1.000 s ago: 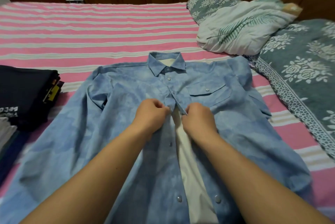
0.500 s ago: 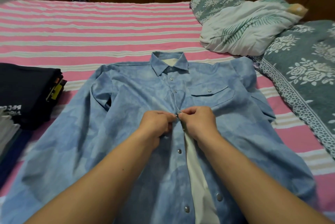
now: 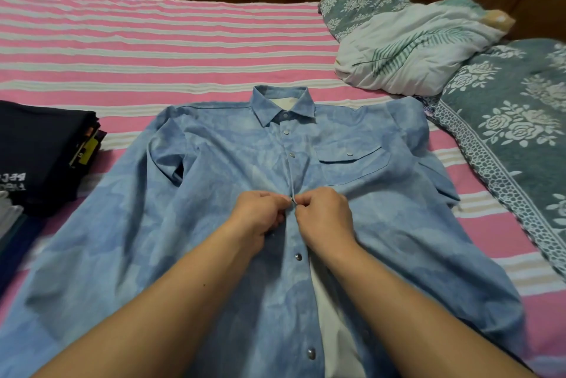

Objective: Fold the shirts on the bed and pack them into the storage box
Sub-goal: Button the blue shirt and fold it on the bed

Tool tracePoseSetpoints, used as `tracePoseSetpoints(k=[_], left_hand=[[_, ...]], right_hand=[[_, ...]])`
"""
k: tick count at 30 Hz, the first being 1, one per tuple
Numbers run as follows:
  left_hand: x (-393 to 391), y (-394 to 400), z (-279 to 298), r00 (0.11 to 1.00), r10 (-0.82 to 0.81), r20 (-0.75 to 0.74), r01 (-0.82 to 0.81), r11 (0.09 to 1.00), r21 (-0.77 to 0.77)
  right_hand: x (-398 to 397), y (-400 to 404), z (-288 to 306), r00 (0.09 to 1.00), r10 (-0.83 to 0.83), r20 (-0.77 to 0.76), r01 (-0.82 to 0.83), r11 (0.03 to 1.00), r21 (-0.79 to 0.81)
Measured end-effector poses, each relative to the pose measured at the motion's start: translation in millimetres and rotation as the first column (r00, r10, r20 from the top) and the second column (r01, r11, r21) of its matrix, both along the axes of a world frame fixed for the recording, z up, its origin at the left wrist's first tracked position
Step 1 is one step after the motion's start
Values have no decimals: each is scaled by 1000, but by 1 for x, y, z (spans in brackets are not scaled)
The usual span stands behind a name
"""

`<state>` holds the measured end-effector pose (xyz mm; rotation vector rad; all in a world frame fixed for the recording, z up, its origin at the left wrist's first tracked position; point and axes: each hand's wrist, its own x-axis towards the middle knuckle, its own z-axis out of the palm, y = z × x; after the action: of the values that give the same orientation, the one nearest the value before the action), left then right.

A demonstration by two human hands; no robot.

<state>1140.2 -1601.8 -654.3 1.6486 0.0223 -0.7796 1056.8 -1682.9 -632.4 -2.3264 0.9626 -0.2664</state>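
The shirt (image 3: 214, 194) lies face up in the middle of the frame on the bed (image 3: 153, 41), collar toward the top. The left hand (image 3: 260, 215) and right hand (image 3: 324, 215) meet at the placket just below the chest pocket (image 3: 352, 166), each with fingers curled and pinching a front edge at a snap. The step looks like fastening the front before folding.

To do it well:
1. Line the 2 edges so the snap halves sit squarely over each other, then press straight together.
2. Keep the cloth flat under the hands; the placket above is puckered and wants smoothing.
3. Below the hands the front gapes over white lining, with 2 snaps (image 3: 297, 256) showing; close or at least overlap these.

A dark folded stack (image 3: 39, 148) sits at the left edge. No storage box is in view.
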Motion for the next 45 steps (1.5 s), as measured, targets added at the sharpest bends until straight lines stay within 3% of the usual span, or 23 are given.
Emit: tracePoseSetpoints(k=[9, 12, 13, 16, 18, 19, 21, 24, 27, 28, 30, 32, 33, 35, 36, 37, 39, 40, 43, 45], left_hand=[[-6, -5, -4, 994, -1, 107, -7, 998, 68], [-4, 8, 11, 992, -96, 76, 93, 995, 39], [-4, 17, 19, 978, -169, 122, 157, 983, 96], [-7, 56, 44, 787, -494, 370, 265, 811, 521], [-12, 86, 49, 605, -663, 442, 77, 601, 796], [-16, 101, 48, 550, -702, 452, -51, 512, 858], [-23, 133, 37, 539, -694, 477, -204, 442, 874], [-19, 195, 18, 695, -551, 462, -246, 421, 873], [-13, 244, 13, 854, -376, 359, -241, 325, 914], [-14, 253, 13, 867, -373, 331, -224, 301, 927], [-18, 257, 20, 756, -534, 378, -258, 286, 923], [-18, 259, 30, 528, -756, 386, -345, 223, 912], [-15, 260, 38, 475, -803, 359, -424, 148, 894], [-11, 262, 53, 465, -811, 356, -576, 29, 817], [-12, 262, 57, 448, -808, 383, -619, 30, 785], [-17, 257, 59, 402, -809, 428, -625, 99, 774], [-39, 231, 54, 277, -796, 538, -575, 311, 757], [-53, 214, 49, 301, -752, 587, -498, 401, 769], [-84, 179, 29, 654, -510, 559, -258, 544, 799], [-80, 185, 20, 761, -366, 535, -276, 564, 778]], right_hand=[[2, -6, -5, 990, 90, -110, -87, 996, 24], [-5, -7, 5, 983, 143, -115, -139, 990, 40], [-11, -6, 8, 978, 164, -126, -161, 986, 31], [-34, 1, 15, 960, 186, -210, -192, 981, -9], [-54, 4, 20, 943, 190, -274, -210, 977, -46], [-65, 3, 22, 935, 192, -299, -222, 973, -69], [-88, -3, 21, 923, 196, -331, -245, 963, -113], [-118, -10, 17, 927, 178, -330, -234, 962, -140], [-133, -10, 15, 952, 179, -249, -215, 969, -124], [-134, -9, 16, 955, 181, -237, -215, 968, -130], [-132, -7, 18, 959, 170, -227, -206, 967, -149], [-132, -6, 21, 961, 170, -218, -209, 963, -170], [-133, -7, 22, 962, 178, -207, -216, 960, -176], [-138, -11, 25, 962, 192, -196, -229, 955, -190], [-140, -13, 26, 959, 200, -203, -238, 953, -189], [-143, -16, 25, 955, 207, -213, -246, 952, -180], [-147, -18, 19, 948, 214, -235, -254, 955, -154], [-148, -18, 15, 946, 221, -236, -261, 953, -152], [-141, -10, 6, 955, 241, -172, -267, 952, -150], [-136, -7, 1, 958, 268, -101, -281, 948, -148]])
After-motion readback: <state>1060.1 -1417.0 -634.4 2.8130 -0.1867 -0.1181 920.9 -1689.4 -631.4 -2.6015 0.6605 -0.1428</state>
